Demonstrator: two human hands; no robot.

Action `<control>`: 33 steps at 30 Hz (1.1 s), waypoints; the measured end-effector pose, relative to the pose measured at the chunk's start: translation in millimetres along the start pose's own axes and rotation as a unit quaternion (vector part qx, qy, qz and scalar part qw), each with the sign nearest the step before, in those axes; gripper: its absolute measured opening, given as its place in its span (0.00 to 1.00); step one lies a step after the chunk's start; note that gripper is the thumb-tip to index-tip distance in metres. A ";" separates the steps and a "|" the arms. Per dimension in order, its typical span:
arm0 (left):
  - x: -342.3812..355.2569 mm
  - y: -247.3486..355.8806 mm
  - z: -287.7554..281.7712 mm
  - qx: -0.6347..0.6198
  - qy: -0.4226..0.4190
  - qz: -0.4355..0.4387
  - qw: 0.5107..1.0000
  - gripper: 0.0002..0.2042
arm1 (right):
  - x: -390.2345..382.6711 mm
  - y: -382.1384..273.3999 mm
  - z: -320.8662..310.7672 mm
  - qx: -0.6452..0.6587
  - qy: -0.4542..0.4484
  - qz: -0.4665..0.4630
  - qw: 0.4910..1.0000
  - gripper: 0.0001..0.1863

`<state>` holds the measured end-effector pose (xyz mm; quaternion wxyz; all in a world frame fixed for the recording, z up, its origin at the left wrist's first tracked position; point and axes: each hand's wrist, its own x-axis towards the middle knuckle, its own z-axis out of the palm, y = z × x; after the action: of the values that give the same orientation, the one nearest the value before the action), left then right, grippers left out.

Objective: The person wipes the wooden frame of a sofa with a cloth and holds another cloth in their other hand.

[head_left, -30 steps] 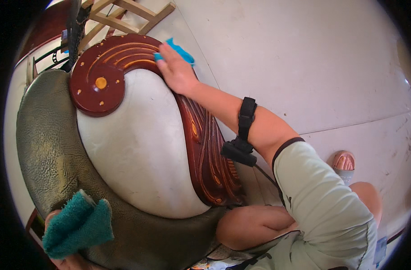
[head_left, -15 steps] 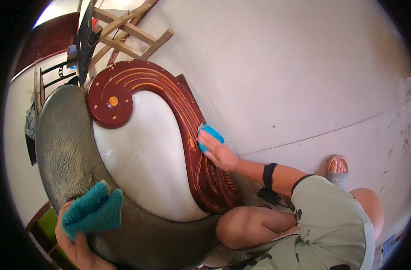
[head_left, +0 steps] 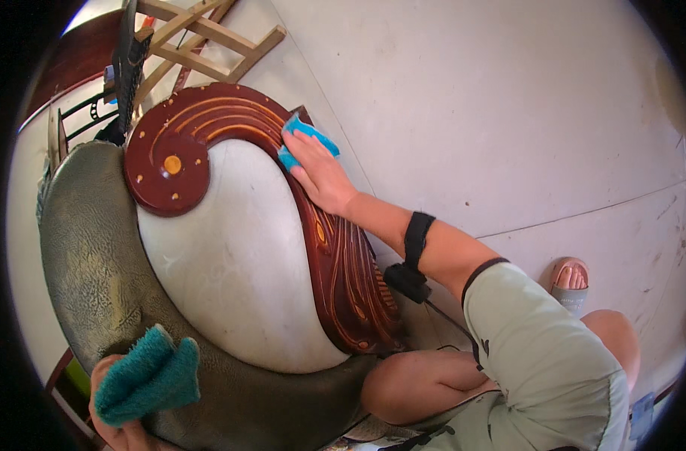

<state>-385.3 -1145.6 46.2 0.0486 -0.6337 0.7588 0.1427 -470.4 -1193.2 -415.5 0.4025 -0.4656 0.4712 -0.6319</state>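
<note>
A carved red-brown wooden scroll (head_left: 230,113) with gold-coloured lines curves around a smooth white panel (head_left: 230,248). Along the panel's left and lower side runs dark, bronze-toned leather padding (head_left: 95,248). My right hand (head_left: 322,174) presses a bright blue cloth (head_left: 313,137) onto the upper outer curve of the wood, its fingers extended over the cloth. At the lower left, my left hand (head_left: 117,432) grips a folded teal cloth (head_left: 151,379) above the leather; the cloth covers part of its fingers.
A bare wooden frame (head_left: 223,56) stands on the pale tiled floor (head_left: 471,113) behind the scroll. A black strap with a small box (head_left: 407,282) and cable is on my right forearm. My bent knee (head_left: 410,383) is close to the scroll's lower end; a sandalled foot (head_left: 571,282) is at right.
My right hand has slid the blue cloth up and left along the carved wood toward the top of the curve. My left hand still holds the teal cloth, nearly in place.
</note>
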 end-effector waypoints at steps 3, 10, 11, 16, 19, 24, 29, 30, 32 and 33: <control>0.2 3.8 3.5 0.010 0.000 0.001 1.000 0.22 | -37.5 0.8 -5.2 0.018 -0.018 0.007 1.000 0.28; 8.4 10.5 7.9 0.017 -0.027 0.020 0.999 0.22 | -42.2 -1.0 -8.9 0.031 -0.031 0.040 0.998 0.27; 8.6 10.4 6.4 0.017 -0.031 0.023 0.999 0.22 | -21.3 0.4 -4.0 0.025 0.002 0.017 1.000 0.27; 11.8 13.6 4.6 0.019 -0.048 0.036 0.998 0.22 | 91.1 -7.8 14.0 0.030 0.044 -0.055 0.997 0.26; 12.4 14.1 4.8 0.016 -0.049 0.043 0.998 0.22 | 113.7 -22.2 16.4 0.049 0.044 -0.062 0.996 0.25; 13.7 23.7 11.8 0.050 -0.021 0.056 0.997 0.22 | 60.3 -5.2 8.6 0.032 0.035 -0.050 0.998 0.26; 21.1 38.5 35.3 0.069 0.029 0.049 0.996 0.23 | -39.6 4.1 3.8 0.037 -0.004 0.029 0.999 0.26; 22.8 41.4 38.7 0.036 0.040 0.042 0.998 0.22 | -52.7 -0.2 -2.3 0.038 -0.009 0.052 0.998 0.26; 21.0 37.7 38.7 0.034 0.046 0.054 0.997 0.20 | -62.3 -3.9 -2.4 0.045 -0.016 0.067 0.997 0.26; 19.7 35.0 37.1 0.031 0.048 0.063 0.996 0.19 | -64.0 -3.8 -0.9 0.053 -0.016 0.074 0.996 0.26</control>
<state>-427.2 -1148.5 11.2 0.0224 -0.5888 0.8028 0.0914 -456.1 -1131.6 -425.3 0.4796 -0.4180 0.4636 -0.6168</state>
